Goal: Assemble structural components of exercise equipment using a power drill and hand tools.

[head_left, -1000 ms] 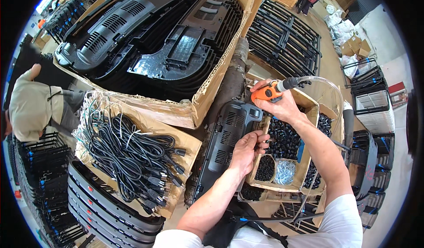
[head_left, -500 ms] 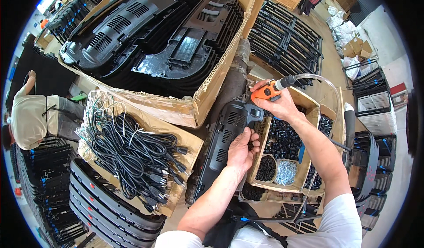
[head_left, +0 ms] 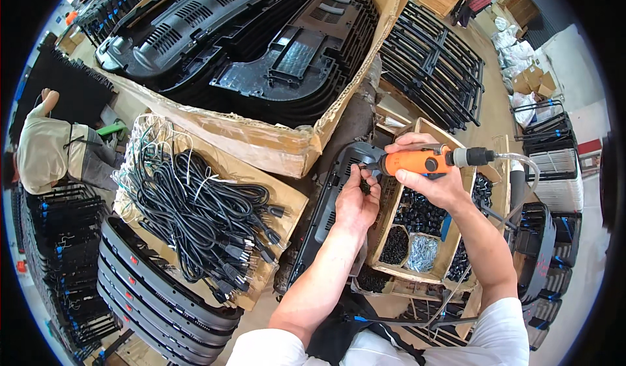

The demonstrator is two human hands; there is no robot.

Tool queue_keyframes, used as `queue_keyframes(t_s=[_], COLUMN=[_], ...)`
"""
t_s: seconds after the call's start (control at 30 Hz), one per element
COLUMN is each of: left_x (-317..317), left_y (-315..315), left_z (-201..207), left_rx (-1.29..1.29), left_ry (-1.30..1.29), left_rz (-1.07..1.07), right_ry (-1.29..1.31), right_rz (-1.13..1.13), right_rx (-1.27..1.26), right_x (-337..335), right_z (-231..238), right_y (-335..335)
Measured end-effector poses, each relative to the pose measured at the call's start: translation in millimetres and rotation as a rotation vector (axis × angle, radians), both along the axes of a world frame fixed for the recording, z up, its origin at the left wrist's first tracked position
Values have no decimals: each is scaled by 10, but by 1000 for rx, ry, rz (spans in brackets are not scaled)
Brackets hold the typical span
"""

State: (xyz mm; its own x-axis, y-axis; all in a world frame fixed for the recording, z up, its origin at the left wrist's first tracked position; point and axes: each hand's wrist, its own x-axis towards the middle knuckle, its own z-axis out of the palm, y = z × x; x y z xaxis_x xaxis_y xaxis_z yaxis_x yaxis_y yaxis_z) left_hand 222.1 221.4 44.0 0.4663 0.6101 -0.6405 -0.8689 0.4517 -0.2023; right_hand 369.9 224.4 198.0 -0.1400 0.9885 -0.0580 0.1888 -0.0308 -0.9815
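Note:
My right hand is closed around an orange air screwdriver, held nearly level with its tip pointing left. A clear hose leads off the tool's back end. My left hand has its fingertips pinched together at the tool's tip; anything small between them is too hard to make out. Beneath the left hand lies a long black plastic housing with vent slots, its rounded end farthest from me. The left fingers and wrist hide part of it.
Right of the housing, a divided wooden box holds black parts, dark screws and silver screws. Bundled power cords lie on cardboard at left. A large carton of black covers stands behind. Another person bends at far left.
The screwdriver has swung from tip-down over the housing's far end to nearly level, pointing left. My left hand has moved up from the housing's side to the tool's tip. The view has shifted slightly.

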Motion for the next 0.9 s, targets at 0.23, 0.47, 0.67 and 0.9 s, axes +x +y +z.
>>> queue_keyframes(t_s=[0.23, 0.47, 0.67, 0.9], left_x=[-129, -192, -172, -180], left_y=[16, 64, 57, 59], left_z=[-43, 42, -60, -149], left_rx=[68, 24, 21, 48], left_ry=[1, -39, -40, 52], left_rz=[-7, -13, 25, 3], right_ry=[-92, -147, -143, -187], right_rz=[55, 78, 49, 13], right_rx=[23, 75, 54, 35], right_x=[-101, -185, -322, -615], right_z=[-7, -34, -179, -377], right_y=[18, 24, 103, 317])
